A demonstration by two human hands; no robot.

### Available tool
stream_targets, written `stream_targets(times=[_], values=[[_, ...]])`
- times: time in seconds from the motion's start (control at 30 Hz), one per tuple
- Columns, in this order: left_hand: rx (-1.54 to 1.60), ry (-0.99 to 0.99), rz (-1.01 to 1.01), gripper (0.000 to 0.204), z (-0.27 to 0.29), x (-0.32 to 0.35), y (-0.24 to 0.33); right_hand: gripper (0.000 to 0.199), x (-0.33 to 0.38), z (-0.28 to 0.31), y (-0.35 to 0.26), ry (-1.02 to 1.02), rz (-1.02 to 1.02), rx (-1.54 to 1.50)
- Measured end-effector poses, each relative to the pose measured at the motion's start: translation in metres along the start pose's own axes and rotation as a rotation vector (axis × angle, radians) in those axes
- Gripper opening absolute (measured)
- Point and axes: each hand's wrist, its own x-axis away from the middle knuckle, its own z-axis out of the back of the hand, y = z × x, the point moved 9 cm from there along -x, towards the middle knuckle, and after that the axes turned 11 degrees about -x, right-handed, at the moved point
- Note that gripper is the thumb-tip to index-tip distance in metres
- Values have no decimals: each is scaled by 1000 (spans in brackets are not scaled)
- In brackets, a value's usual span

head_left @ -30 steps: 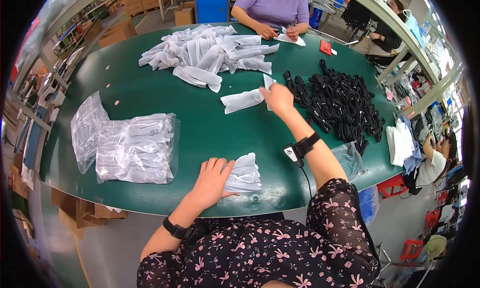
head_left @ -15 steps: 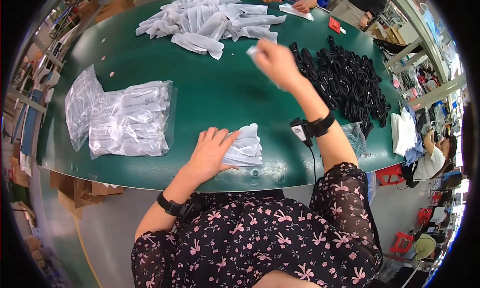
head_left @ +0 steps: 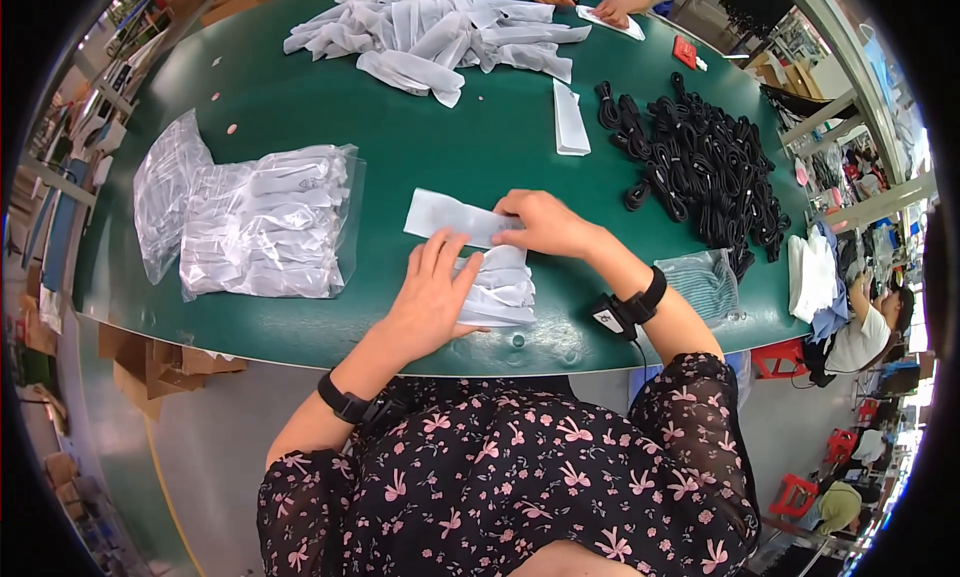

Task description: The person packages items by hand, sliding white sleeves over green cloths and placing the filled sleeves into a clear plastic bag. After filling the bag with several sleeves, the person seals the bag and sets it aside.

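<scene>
A flat whitish translucent pouch [head_left: 445, 215] lies crosswise in front of me. Its right end is between the thumb and fingers of my right hand [head_left: 545, 224]. Just below it is a small stack of similar whitish pouches [head_left: 503, 289]. My left hand [head_left: 428, 299] spans the left end of this stack, thumb at the near edge and fingers over the top. Its fingertips reach the lower edge of the crosswise pouch. Another flat white pouch [head_left: 570, 122] rests alone beyond my right hand. What the pouches contain cannot be made out.
Clear bags packed with pouches [head_left: 265, 222] lie at left on the green table [head_left: 390, 147]. A loose pouch heap [head_left: 430, 32] is at the far side, bundled black cables [head_left: 700, 157] at right. A co-worker's hand [head_left: 615, 12] works opposite. A striped clear bag [head_left: 700, 285] is near my right forearm.
My right hand has come back toward me, bringing a pouch over the stack's far edge. The lone pouch now shows where that hand was. My left hand has stayed on the stack.
</scene>
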Motion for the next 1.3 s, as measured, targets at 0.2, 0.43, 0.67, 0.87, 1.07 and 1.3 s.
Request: stream_targets(times=[0.2, 0.43, 0.67, 0.87, 1.07, 1.3], values=[[-28, -37, 48, 92, 7, -8, -10, 29, 9, -10, -16, 27, 91, -114], [124, -120, 50, 93, -11, -3, -19, 18, 69, 5, -71, 194, 297, -79], [96, -90, 12, 103, -8, -5, -18, 17, 98, -28, -50, 170, 176, -194], [149, -70, 7, 105, -8, -5, -21, 65, 85, 9, -74, 312, 208, -14], [179, 13, 42, 106, -8, 0, -22, 100, 61, -30, -77, 84, 300, 90], [168, -42, 52, 104, -22, 4, -16, 92, 60, -46, -69, 65, 228, 117]])
